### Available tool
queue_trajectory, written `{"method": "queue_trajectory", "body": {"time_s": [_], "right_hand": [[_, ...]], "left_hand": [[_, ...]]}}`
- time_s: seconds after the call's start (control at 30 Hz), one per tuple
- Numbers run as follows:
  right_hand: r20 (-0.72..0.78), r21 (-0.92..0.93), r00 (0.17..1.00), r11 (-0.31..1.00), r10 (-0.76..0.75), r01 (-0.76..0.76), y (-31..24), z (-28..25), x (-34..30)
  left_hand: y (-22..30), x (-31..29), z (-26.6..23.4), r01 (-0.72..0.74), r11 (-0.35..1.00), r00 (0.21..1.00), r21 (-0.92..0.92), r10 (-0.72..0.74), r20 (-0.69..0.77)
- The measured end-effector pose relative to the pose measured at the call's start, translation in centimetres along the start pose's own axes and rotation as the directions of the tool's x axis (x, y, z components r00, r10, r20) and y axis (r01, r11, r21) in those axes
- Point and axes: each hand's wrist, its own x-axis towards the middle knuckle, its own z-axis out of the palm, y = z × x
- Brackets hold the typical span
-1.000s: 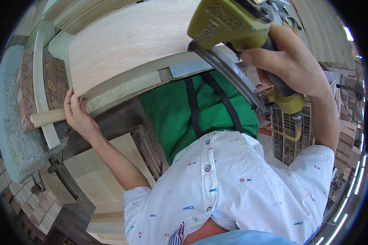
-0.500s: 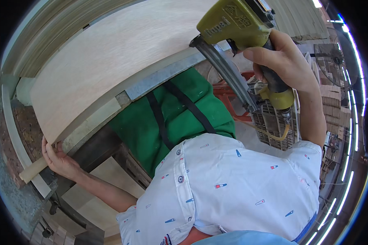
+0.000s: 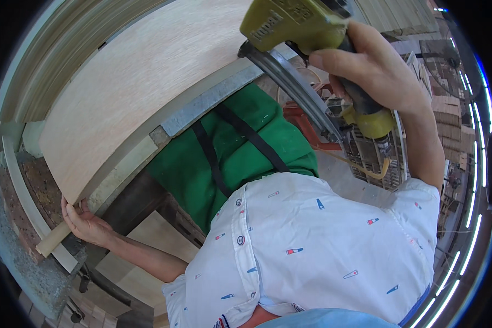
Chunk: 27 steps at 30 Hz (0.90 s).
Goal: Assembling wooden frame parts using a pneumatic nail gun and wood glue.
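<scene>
My right hand is wrapped round the black grip of a yellow-green nail gun. The tool is raised on the right, its long dark magazine slanting down toward me, its nose over the near edge of the workpiece. A pale plywood panel lies flat in front of me. At its near left corner, my left hand grips the panel's edge, thumb and fingers about the corner, the fingertips partly hidden. Beneath the panel's near edge run a pale wooden strip and a grey metal bar.
Stacked thin boards rise along the far left. A short wooden rod and a pale curved strip are beside my left hand. On the right are a yellow air hose, a red stool-like frame and a standing fan.
The nail gun and my right hand have shifted slightly left and up in the picture. The left hand keeps its hold at the panel's corner, while the whole view has shifted slightly.
</scene>
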Motion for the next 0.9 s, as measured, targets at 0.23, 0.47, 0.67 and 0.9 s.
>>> {"method": "queue_trajectory", "body": {"time_s": [0.23,0.47,0.67,0.9], "right_hand": [[-0.203,-0.075,0.979,0.997,-0.001,-0.015,0.3,-5.7,0.5],[-0.275,-0.253,0.95,0.942,0.149,-0.221,5.2,-11.0,11.3],[-0.39,-0.822,0.878,0.534,-0.277,-0.197,16.6,-10.8,21.7],[-0.249,-0.79,0.809,0.595,-0.532,0.148,25.6,-8.3,27.4]], "left_hand": [[0.4,0.1,0.8,0.029,0.999,1.0,0.032,-0.028,-0.01],[1.1,-0.1,0.0,0.033,0.997,0.997,0.068,-0.028,-0.067],[1.2,-0.1,0.5,0.068,0.994,0.994,0.091,-0.06,-0.09],[2.2,-1.2,2.6,0.065,0.958,0.99,0.278,-0.028,-0.136]]}}
